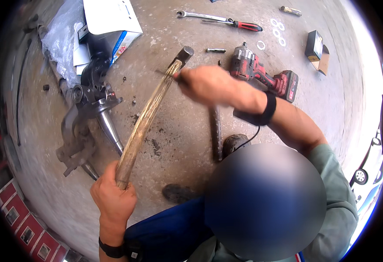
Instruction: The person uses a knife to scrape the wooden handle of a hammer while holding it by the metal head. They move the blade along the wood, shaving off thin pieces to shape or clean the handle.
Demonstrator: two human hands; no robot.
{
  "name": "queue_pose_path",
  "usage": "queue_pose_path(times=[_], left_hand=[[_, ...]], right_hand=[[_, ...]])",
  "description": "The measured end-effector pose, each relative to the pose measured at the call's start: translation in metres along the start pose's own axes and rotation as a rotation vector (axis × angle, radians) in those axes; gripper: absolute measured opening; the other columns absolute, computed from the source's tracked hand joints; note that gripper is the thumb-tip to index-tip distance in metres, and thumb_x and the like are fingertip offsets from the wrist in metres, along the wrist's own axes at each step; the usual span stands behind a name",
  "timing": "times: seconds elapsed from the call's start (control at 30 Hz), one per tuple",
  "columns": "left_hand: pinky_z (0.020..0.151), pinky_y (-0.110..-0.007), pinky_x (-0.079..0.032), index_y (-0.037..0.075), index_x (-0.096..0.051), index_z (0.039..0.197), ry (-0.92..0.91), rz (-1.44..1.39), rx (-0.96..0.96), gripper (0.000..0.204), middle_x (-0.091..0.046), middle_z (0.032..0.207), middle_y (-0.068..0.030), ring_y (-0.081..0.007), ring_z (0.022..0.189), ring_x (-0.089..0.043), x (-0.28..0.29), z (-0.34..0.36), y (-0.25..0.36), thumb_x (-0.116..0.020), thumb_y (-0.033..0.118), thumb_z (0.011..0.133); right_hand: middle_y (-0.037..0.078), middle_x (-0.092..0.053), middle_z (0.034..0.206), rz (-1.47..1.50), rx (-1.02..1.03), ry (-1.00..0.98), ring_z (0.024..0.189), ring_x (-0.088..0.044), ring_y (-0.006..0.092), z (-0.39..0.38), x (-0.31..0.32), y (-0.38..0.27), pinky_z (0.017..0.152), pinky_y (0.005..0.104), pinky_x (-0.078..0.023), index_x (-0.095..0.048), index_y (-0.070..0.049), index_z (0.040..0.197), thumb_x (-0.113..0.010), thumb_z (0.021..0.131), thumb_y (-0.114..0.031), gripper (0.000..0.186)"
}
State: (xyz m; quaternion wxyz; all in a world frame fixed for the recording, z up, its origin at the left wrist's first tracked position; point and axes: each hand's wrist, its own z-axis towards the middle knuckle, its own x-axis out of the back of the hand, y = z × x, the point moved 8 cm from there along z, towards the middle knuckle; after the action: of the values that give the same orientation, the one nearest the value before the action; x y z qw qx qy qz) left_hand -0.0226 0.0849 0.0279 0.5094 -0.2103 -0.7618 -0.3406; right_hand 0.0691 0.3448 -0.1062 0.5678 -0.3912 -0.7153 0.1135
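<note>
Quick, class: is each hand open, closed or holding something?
Left hand: closed, holding the hammer.
Right hand: curled but blurred; any hold can't be told.

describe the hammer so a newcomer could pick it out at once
Over the concrete floor, find the left hand, lower left. It grips the hammer by its handle's end. Unlike the red power tool, it has a long wooden handle and dark head.

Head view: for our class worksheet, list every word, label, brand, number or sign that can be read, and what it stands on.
White box: red characters on its blue-and-white side, not copied out here.
Battery of the red-and-black power tool: pale marking, too small to read surely.
Small dark box: markings too small to read.
Hammer: none visible.
</note>
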Motion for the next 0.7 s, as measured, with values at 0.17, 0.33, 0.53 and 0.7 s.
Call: queue_pose_path(times=[0.17,0.33,0.53,0.7], left_hand=[[0.066,-0.045,-0.052,0.004,-0.067,0.107,-0.009,0.048,-0.071,0.045,-0.066,0.078,-0.0206,-0.0420,0.072,-0.066,-0.004,0.002,0.012,-0.066,0.002,0.063],[0.064,-0.047,-0.050,0.005,-0.067,0.108,-0.012,0.110,-0.054,0.049,-0.066,0.077,-0.0195,-0.0418,0.070,-0.065,-0.004,-0.004,-0.001,-0.068,0.005,0.059],[0.065,-0.047,-0.051,0.005,-0.067,0.108,-0.020,0.047,-0.063,0.048,-0.066,0.075,-0.0195,-0.0421,0.071,-0.065,-0.007,0.002,0.009,-0.068,0.006,0.060],[0.065,-0.047,-0.051,0.005,-0.067,0.108,-0.045,0.046,-0.004,0.047,-0.066,0.075,-0.0201,-0.0427,0.071,-0.065,-0.008,-0.004,-0.005,-0.068,0.005,0.061]], right_hand=[[0.019,-0.064,0.069,-0.064,-0.092,-0.010,0.067,-0.067,0.0394,0.000,-0.009,0.023,0.063,0.0491,-0.055,-0.060,-0.001,0.097,-0.052,0.099,-0.025,0.025],[0.020,-0.059,0.061,0.095,0.365,-0.119,0.059,-0.064,0.0420,-0.057,-0.020,-0.101,0.054,0.0527,-0.051,-0.055,-0.002,0.099,-0.058,0.097,-0.025,0.024],[0.023,-0.062,0.065,-0.117,-0.083,0.135,0.063,-0.064,0.0447,0.003,0.000,0.026,0.057,0.0531,-0.052,-0.059,-0.001,0.094,-0.052,0.100,-0.028,0.029],[0.019,-0.065,0.067,0.032,0.256,-0.205,0.069,-0.068,0.0418,-0.059,-0.032,-0.097,0.063,0.0509,-0.056,-0.056,-0.001,0.102,-0.052,0.096,-0.018,0.019]])
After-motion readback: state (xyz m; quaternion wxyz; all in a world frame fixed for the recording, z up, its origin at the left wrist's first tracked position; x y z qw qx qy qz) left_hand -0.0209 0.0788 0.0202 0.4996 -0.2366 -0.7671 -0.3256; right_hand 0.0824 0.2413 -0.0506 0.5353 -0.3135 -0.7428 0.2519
